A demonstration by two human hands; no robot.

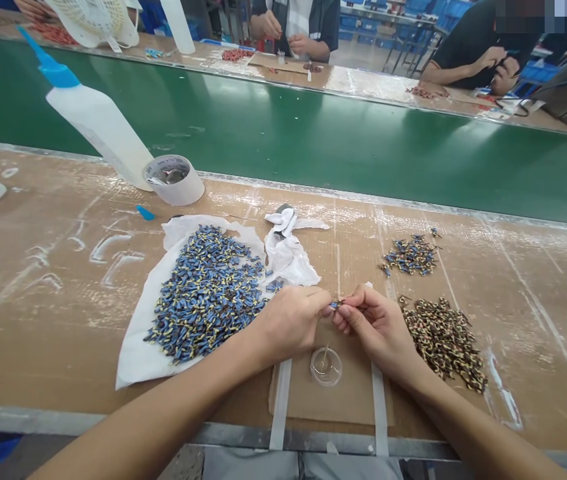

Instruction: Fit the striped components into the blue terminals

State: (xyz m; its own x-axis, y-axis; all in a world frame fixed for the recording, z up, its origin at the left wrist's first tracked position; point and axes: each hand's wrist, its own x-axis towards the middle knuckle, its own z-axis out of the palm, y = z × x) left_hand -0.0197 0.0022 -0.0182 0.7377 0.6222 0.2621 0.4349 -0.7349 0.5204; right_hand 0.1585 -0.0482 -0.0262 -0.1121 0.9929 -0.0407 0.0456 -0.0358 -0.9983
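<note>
My left hand [296,317] is closed in a pinch on a small blue piece [334,305]. The fingertips of my right hand [371,323] meet it there, pinched at the piece's dark end; whether one part or two joined parts lie between them is too small to tell. Below my hands stands a small clear cup [326,367] with a thin stick in it. To the left, a large pile of small blue, yellow and black pieces [208,293] lies on white paper [136,347]. By my right wrist is a heap of small black and yellow pieces [446,340], with a smaller blue-and-yellow pile [412,255] behind it.
A white squeeze bottle [98,127] with a blue nozzle leans by a tape roll [177,187]. A blue cap [145,213] and crumpled white tissue [288,250] lie on the cardboard-covered table [53,340]. Beyond the green belt [243,127], other people work with their hands.
</note>
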